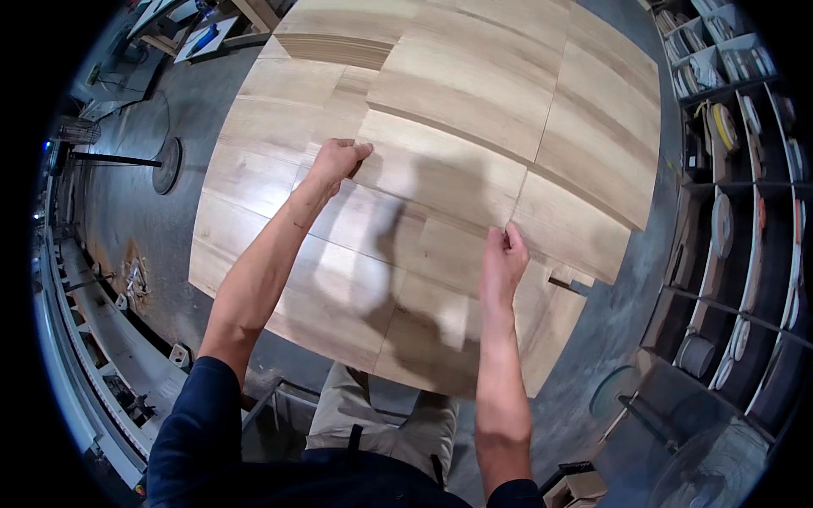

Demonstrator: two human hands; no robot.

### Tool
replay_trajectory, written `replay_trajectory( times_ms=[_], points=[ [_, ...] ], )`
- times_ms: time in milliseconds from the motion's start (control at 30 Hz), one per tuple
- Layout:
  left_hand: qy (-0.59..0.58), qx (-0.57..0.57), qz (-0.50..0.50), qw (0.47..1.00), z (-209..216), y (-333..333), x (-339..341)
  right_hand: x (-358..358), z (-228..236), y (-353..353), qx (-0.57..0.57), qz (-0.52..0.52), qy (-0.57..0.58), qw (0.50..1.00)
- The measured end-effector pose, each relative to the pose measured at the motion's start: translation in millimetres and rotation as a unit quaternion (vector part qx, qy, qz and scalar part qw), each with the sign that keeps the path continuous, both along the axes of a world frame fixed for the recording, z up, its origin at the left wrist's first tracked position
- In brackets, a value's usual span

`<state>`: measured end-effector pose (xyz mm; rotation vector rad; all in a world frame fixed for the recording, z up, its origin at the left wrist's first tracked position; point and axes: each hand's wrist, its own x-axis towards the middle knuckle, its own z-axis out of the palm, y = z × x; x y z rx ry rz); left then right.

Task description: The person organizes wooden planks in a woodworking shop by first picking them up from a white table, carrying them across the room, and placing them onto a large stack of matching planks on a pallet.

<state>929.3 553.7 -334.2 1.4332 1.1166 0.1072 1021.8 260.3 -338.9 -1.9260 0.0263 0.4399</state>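
A light wood-grain board (440,161) lies across the middle of a broad layer of similar panels (339,271). At its left end my left hand (339,162) is closed, the thumb on top and the fingers curled around the corner. My right hand (505,258) pinches the near edge close to the board's right end, with the fingertips partly hidden. A second board (576,224) continues to the right, a thin seam between them. Beyond both rise higher stacks of matching boards (474,80). My shadow falls over the near panels.
Shelves (720,186) holding coiled strips line the right side. A long machine (93,330) runs along the left. On the floor stands a post with a round base (168,165). A blue tool (203,38) rests on a bench at the far left.
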Motion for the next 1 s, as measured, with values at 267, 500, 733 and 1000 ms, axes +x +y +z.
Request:
replay_trajectory(
  times_ms=[267,500,733,1000],
  points=[
    [-0.005,-0.07,0.005,0.997,0.7,0.6,-13.7,-41.0,-3.5,7.8,0.229,-0.145,0.049,0.961],
    [-0.157,-0.357,0.245,0.888,-8.8,-15.3,-53.8,-27.0,16.4,55.5,0.428,-0.257,0.445,0.743],
    [-0.242,-0.501,0.303,0.774,-7.1,-23.2,-34.4,4.2,11.6,67.0,0.509,-0.241,0.453,0.691],
    [-0.301,-0.476,0.362,0.743,-22.6,-37.6,-40.1,3.6,9.2,74.4,0.462,-0.28,0.438,0.718]
  ],
)
